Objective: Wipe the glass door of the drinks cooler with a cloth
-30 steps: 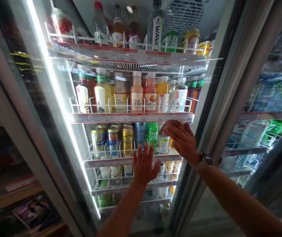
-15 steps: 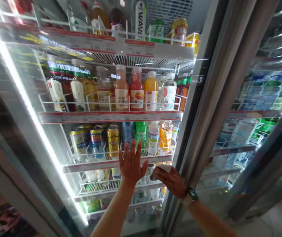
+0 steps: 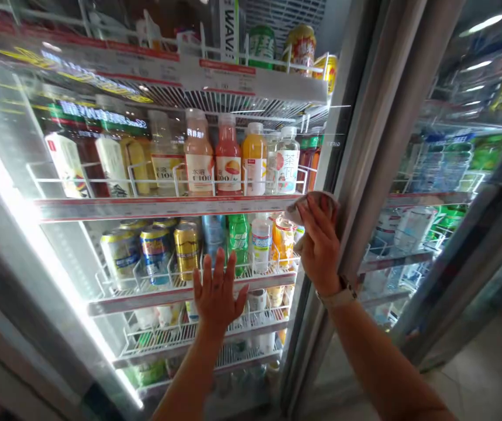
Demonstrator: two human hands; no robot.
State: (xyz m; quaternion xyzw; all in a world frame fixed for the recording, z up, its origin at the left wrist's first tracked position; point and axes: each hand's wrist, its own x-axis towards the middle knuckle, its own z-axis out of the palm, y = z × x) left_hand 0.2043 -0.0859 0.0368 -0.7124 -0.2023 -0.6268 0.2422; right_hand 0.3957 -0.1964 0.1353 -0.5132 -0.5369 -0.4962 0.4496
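Observation:
My left hand (image 3: 216, 295) rests flat against the glass door of a drinks fridge, fingers spread, with nothing in it. To its right and higher up, my right hand (image 3: 320, 242) presses a pale cloth (image 3: 295, 210) against the glass near the door's dark right edge. The cloth lies under and around its fingers. A watch band (image 3: 337, 298) circles my right wrist. Behind the glass, near my left fingertips, stand a gold can (image 3: 186, 251) and a green bottle (image 3: 238, 237).
Metal door frames (image 3: 378, 146) run down right of my right hand. Another glass section with bottles (image 3: 442, 164) lies beyond them. Shelves behind the door hold juice bottles (image 3: 228, 158) and cans. A bright light strip (image 3: 23, 216) slants along the left side.
My right hand has moved up with the cloth, from beside my left hand to the level of the shelf rail above. My left hand stays spread on the glass as the view shifts slightly.

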